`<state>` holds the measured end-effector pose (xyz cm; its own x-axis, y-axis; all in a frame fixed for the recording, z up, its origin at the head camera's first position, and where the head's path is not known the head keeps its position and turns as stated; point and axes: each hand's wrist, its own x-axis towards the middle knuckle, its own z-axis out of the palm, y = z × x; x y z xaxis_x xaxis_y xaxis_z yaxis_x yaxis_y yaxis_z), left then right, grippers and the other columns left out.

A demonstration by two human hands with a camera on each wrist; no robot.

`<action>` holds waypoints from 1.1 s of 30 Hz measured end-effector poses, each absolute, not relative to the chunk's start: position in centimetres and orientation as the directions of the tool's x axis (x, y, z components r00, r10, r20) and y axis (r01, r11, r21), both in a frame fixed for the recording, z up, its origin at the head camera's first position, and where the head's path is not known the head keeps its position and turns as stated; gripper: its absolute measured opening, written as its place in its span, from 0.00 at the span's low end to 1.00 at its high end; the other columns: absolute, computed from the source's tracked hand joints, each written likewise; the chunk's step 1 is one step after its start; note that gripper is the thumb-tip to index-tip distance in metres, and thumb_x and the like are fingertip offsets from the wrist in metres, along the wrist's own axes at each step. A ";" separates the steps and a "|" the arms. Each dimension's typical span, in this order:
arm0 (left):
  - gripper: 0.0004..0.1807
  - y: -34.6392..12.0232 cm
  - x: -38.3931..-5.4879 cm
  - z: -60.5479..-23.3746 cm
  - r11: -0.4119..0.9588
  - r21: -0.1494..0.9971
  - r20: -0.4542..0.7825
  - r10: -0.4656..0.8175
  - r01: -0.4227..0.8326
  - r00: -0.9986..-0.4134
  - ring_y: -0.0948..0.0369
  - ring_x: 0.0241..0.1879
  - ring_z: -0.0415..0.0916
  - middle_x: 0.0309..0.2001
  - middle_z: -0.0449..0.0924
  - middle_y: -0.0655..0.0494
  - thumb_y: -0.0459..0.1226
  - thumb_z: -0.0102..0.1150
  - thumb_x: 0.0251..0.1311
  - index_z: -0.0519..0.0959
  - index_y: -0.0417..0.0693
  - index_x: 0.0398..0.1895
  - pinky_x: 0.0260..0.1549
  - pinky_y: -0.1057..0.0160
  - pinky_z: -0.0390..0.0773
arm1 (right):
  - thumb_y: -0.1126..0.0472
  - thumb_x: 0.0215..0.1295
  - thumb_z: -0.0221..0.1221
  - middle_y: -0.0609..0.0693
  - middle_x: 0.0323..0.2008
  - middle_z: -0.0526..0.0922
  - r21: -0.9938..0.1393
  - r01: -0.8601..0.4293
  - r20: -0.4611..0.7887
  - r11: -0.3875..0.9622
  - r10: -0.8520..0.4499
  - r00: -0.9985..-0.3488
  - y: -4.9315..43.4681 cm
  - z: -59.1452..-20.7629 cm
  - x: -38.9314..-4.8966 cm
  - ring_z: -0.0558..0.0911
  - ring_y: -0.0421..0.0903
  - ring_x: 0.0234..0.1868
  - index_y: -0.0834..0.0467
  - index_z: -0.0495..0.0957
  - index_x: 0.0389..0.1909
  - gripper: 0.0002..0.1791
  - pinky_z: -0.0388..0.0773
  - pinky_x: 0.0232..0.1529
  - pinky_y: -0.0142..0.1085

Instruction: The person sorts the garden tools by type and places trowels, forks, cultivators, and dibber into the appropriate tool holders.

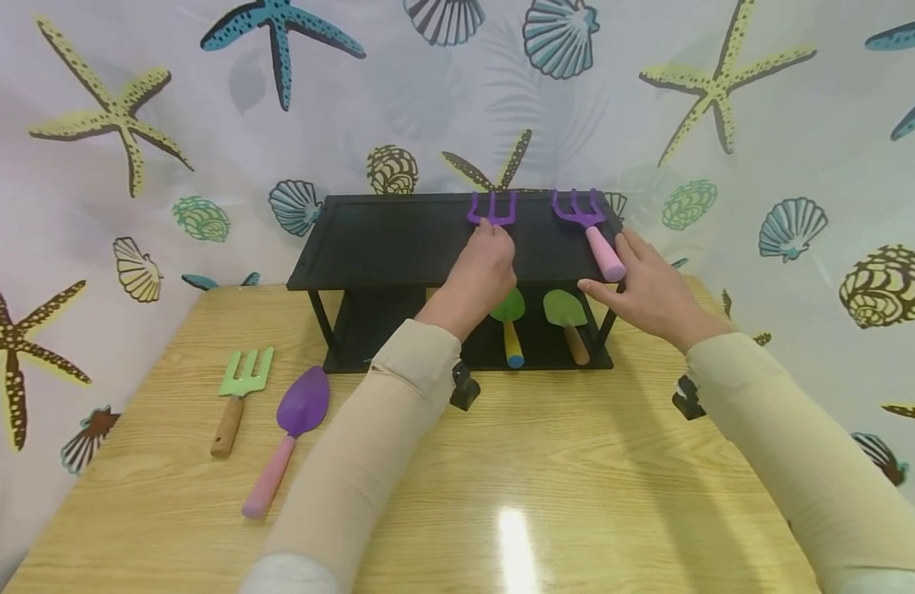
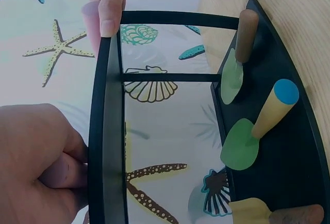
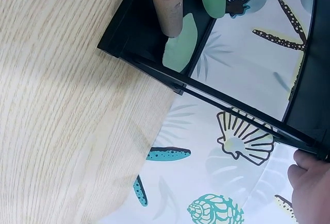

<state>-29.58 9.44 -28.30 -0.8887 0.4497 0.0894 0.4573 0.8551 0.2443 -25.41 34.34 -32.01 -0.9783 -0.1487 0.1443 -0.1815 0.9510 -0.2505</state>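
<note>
The left grip [image 1: 474, 271] curls round a purple three-pronged fork [image 1: 492, 216]; its pink handle [image 2: 64, 171] is mostly hidden. The right grip [image 1: 653, 289], loosely spread, touches a black two-tier rack [image 1: 383, 243] at right.

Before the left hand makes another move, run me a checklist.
1. Left hand holding a purple fork: ok, fingers round its pink handle.
2. Right hand at the black rack: ok, touching its right end.
3. Held fork's handle clear of the top shelf: cannot tell.
4. Second purple fork on that shelf: ok.
5. Table clear of tools: not ok, green fork and purple trowel lie there.
</note>
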 end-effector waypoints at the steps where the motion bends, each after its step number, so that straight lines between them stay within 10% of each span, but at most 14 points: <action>1: 0.29 9.6 -29.6 -28.3 0.856 0.249 0.087 0.447 0.454 -0.890 0.45 0.77 0.52 0.76 0.51 0.33 0.31 0.43 0.72 0.55 0.28 0.74 0.73 0.55 0.60 | 0.25 0.65 0.46 0.66 0.79 0.39 -0.250 -0.180 0.145 0.951 -0.147 -0.978 34.3 -32.0 -25.4 0.45 0.67 0.78 0.67 0.38 0.77 0.60 0.48 0.75 0.63; 33: 0.30 12.5 -30.6 -29.1 0.881 0.030 0.131 0.465 0.472 -0.876 0.43 0.76 0.52 0.73 0.61 0.35 0.43 0.38 0.77 0.60 0.28 0.71 0.76 0.55 0.53 | 0.24 0.64 0.46 0.66 0.79 0.40 -0.247 -0.168 0.147 0.954 -0.134 -0.980 34.5 -32.3 -25.7 0.46 0.66 0.78 0.66 0.39 0.78 0.60 0.47 0.75 0.63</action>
